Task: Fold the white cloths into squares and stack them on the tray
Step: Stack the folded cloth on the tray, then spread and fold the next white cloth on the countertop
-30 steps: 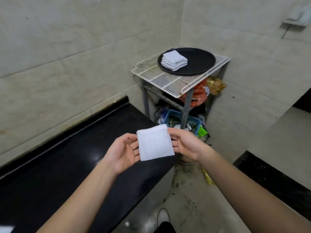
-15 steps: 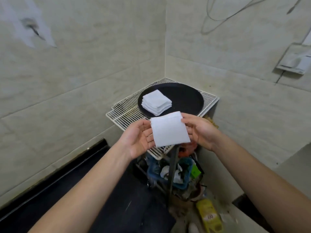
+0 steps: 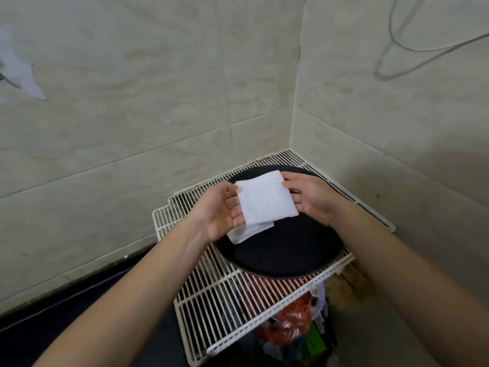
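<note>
From the head camera, you hold the folded white cloth (image 3: 266, 201) flat just above the stack of folded cloths (image 3: 244, 233) on the left part of the round black tray (image 3: 285, 250), which sits on the white wire rack (image 3: 225, 295). Your left hand (image 3: 222, 210) carries its left edge on nearly straight fingers, thumb at the corner. Your right hand (image 3: 309, 200) pinches the right edge, thumb over, fingers under. Holding both sides likely keeps the folds closed and lets you square it with the stack
</note>
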A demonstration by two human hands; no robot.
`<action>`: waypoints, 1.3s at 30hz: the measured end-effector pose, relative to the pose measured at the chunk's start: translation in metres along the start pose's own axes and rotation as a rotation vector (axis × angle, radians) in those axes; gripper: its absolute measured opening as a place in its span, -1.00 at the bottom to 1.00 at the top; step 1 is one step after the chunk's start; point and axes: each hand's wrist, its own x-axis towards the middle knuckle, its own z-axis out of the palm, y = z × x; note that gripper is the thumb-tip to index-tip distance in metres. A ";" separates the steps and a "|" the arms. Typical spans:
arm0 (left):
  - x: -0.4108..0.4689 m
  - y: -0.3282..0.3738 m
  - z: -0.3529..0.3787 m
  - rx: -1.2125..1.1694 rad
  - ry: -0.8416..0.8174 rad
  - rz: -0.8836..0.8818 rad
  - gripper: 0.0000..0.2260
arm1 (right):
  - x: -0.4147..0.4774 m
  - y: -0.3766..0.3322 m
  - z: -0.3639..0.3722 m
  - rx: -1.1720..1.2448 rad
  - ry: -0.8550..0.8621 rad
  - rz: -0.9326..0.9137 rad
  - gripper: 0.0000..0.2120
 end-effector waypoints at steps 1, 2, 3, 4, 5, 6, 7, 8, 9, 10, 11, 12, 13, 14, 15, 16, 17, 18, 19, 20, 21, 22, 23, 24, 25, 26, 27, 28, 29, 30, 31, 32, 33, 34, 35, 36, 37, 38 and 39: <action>0.009 0.003 0.009 0.005 0.013 0.003 -0.78 | 0.010 -0.003 -0.007 -0.001 0.003 0.005 -0.66; 0.018 0.006 0.019 0.011 0.027 0.003 -0.78 | 0.020 -0.006 -0.017 -0.004 0.016 0.012 -0.66; 0.025 0.007 0.029 0.014 0.034 -0.001 -0.77 | 0.027 -0.008 -0.026 -0.014 0.033 0.019 -0.66; 0.032 0.007 0.039 0.017 0.047 -0.007 -0.76 | 0.034 -0.008 -0.035 -0.026 0.051 0.027 -0.65; 0.040 0.007 0.050 0.013 0.056 -0.020 -0.76 | 0.041 -0.009 -0.046 -0.039 0.066 0.041 -0.64; 0.046 0.005 0.059 0.017 0.071 -0.034 -0.77 | 0.046 -0.008 -0.055 -0.053 0.080 0.053 -0.64; 0.054 0.002 0.068 0.017 0.079 -0.053 -0.78 | 0.052 -0.007 -0.065 -0.069 0.092 0.070 -0.63; 0.059 -0.001 0.076 0.024 0.085 -0.073 -0.80 | 0.056 -0.005 -0.073 -0.083 0.097 0.088 -0.63; 0.063 -0.004 0.083 0.033 0.092 -0.094 -0.80 | 0.060 -0.003 -0.080 -0.095 0.099 0.109 -0.63; 0.066 -0.006 0.089 0.041 0.099 -0.113 -0.79 | 0.063 -0.001 -0.085 -0.102 0.099 0.126 -0.62; 0.070 -0.009 0.095 0.045 0.112 -0.130 -0.76 | 0.067 0.001 -0.090 -0.113 0.100 0.145 -0.61; 0.072 -0.011 0.098 0.045 0.126 -0.143 -0.73 | 0.070 0.003 -0.093 -0.121 0.101 0.158 -0.59; 0.075 -0.013 0.101 0.044 0.143 -0.154 -0.71 | 0.072 0.004 -0.095 -0.130 0.097 0.171 -0.58; 0.076 -0.014 0.103 0.045 0.159 -0.163 -0.72 | 0.075 0.005 -0.095 -0.139 0.089 0.184 -0.56; 0.077 -0.015 0.104 0.050 0.174 -0.167 -0.74 | 0.074 0.006 -0.094 -0.151 0.076 0.198 -0.55; 0.077 -0.016 0.104 0.052 0.188 -0.173 -0.76 | 0.076 0.007 -0.094 -0.161 0.058 0.212 -0.54; 0.078 -0.017 0.104 0.058 0.198 -0.183 -0.77 | 0.074 0.008 -0.092 -0.174 0.040 0.224 -0.53; 0.077 -0.017 0.105 0.068 0.201 -0.197 -0.77 | 0.074 0.009 -0.091 -0.189 0.023 0.230 -0.53; 0.077 -0.017 0.105 0.074 0.199 -0.208 -0.77 | 0.074 0.009 -0.090 -0.208 0.009 0.233 -0.52; 0.075 -0.017 0.107 0.073 0.195 -0.215 -0.76 | 0.074 0.009 -0.090 -0.226 0.004 0.231 -0.49; 0.074 -0.016 0.107 0.068 0.195 -0.222 -0.75 | 0.074 0.008 -0.089 -0.247 0.005 0.223 -0.46; 0.072 -0.015 0.109 0.065 0.193 -0.232 -0.74 | 0.076 0.008 -0.089 -0.267 0.019 0.209 -0.44; 0.070 -0.015 0.110 0.062 0.189 -0.239 -0.72 | 0.075 0.006 -0.088 -0.296 0.040 0.193 -0.42; 0.068 -0.014 0.112 0.053 0.187 -0.246 -0.71 | 0.076 0.005 -0.088 -0.321 0.066 0.175 -0.41; 0.066 -0.014 0.113 0.039 0.183 -0.247 -0.70 | 0.077 0.004 -0.088 -0.342 0.090 0.163 -0.41; 0.064 -0.014 0.115 0.025 0.172 -0.254 -0.70 | 0.077 0.004 -0.088 -0.356 0.103 0.156 -0.41; 0.063 -0.015 0.115 0.024 0.161 -0.253 -0.70 | 0.075 0.003 -0.086 -0.372 0.101 0.157 -0.41; 0.059 -0.014 0.117 0.028 0.146 -0.252 -0.68 | 0.073 0.003 -0.085 -0.396 0.096 0.159 -0.42; 0.055 -0.013 0.117 0.036 0.137 -0.245 -0.62 | 0.071 0.001 -0.083 -0.420 0.093 0.162 -0.44; 0.052 -0.010 0.116 0.035 0.131 -0.236 -0.54 | 0.069 -0.002 -0.082 -0.458 0.100 0.154 -0.49; 0.051 -0.007 0.113 0.038 0.115 -0.221 -0.47 | 0.066 -0.006 -0.078 -0.521 0.116 0.120 -0.57; 0.048 -0.003 0.109 0.032 0.088 -0.190 -0.42 | 0.064 -0.012 -0.073 -0.590 0.144 0.057 -0.64; 0.047 0.002 0.102 0.032 0.059 -0.149 -0.38 | 0.062 -0.020 -0.067 -0.634 0.175 -0.012 -0.64; 0.045 0.007 0.094 0.038 0.047 -0.081 -0.40 | 0.060 -0.028 -0.059 -0.645 0.199 -0.084 -0.61; 0.041 0.013 0.083 0.040 0.059 0.018 -0.46 | 0.058 -0.038 -0.047 -0.643 0.201 -0.157 -0.58; 0.034 0.018 0.071 0.043 0.088 0.133 -0.55 | 0.057 -0.045 -0.035 -0.640 0.199 -0.227 -0.57; 0.025 0.024 0.059 0.084 0.139 0.262 -0.61 | 0.057 -0.052 -0.021 -0.647 0.198 -0.299 -0.57; 0.014 0.027 0.045 0.201 0.222 0.390 -0.63 | 0.060 -0.056 -0.008 -0.671 0.201 -0.378 -0.56; 0.002 0.030 0.026 0.394 0.362 0.514 -0.62 | 0.062 -0.057 0.008 -0.716 0.198 -0.457 -0.54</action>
